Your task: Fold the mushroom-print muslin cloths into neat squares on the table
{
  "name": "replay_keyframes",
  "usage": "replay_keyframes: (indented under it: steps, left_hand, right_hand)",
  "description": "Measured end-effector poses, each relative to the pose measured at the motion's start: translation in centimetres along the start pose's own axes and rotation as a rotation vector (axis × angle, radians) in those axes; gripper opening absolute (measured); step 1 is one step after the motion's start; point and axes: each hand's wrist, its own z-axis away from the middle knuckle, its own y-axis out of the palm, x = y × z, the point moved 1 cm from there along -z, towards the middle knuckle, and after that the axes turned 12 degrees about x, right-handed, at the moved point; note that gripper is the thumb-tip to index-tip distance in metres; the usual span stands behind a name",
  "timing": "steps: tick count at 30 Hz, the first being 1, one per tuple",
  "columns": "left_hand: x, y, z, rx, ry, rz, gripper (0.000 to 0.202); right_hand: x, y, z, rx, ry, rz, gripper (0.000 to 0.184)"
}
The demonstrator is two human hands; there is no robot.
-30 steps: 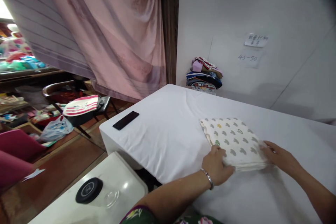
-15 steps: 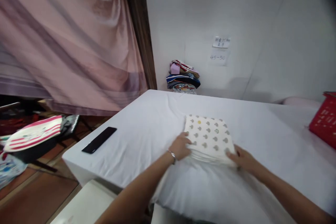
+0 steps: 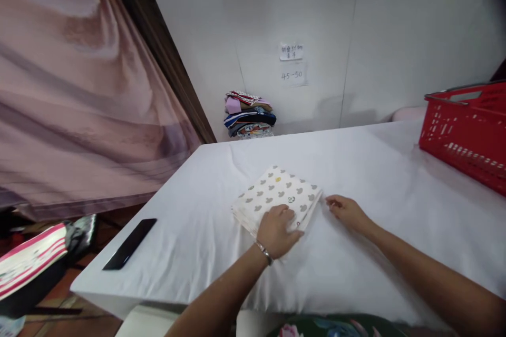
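Lying square-folded on the table (image 3: 375, 168), cream cloth (image 3: 276, 192) with grey prints, left hand (image 3: 278, 230) flat atop, right hand (image 3: 348, 211) open beside.

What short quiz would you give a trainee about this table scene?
1. True or false: the left hand rests on the folded spotted cloth.
2. What stands at the right end of the table? A) red basket B) kettle C) lamp
3. Fill in: the black phone lies near the table's ___ edge.
Key: 1 true; 2 A; 3 left.
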Motion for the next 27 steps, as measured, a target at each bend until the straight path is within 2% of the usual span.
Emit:
replay_keyframes:
  steps: [2,4,8,12,18,21,25,27]
  left_hand:
    - [-1.8,0.8,-0.3,0.044,-0.058,-0.063,0.055]
    - [-2.3,1.0,-1.0,0.098,-0.14,-0.135,0.052]
    - [-1.7,0.1,-2.5,0.228,-0.196,-0.188,0.026]
    - [-0.9,-0.9,-3.3,0.295,-0.244,-0.098,0.024]
    - [-0.1,-2.0,-4.1,0.326,-0.26,0.019,0.028]
    - [0.0,-2.1,-4.2,0.339,-0.25,0.047,0.03]
    - [-0.3,-1.5,-3.3,0.274,-0.124,0.05,0.026]
    - [-0.6,-1.1,-2.8,0.246,-0.091,0.036,0.033]
  right_hand:
    - [-0.3,-1.1,-1.5,-0.046,0.007,0.041,0.032]
    - [-0.3,-1.5,-2.7,-0.057,-0.002,0.043,0.036]
    - [0.2,-1.5,-4.4,-0.029,-0.056,0.015,0.038]
    - [0.6,-1.6,-5.3,0.022,-0.079,-0.057,0.036]
    - [0.5,-1.8,-5.4,0.14,-0.037,-0.203,0.039]
    - [0.2,-1.8,-5.1,0.158,-0.01,-0.277,0.045]
    - [-0.1,-1.7,-4.8,0.121,0.017,-0.341,0.046]
    - [-0.2,-1.7,-4.7,0.108,0.038,-0.342,0.04]
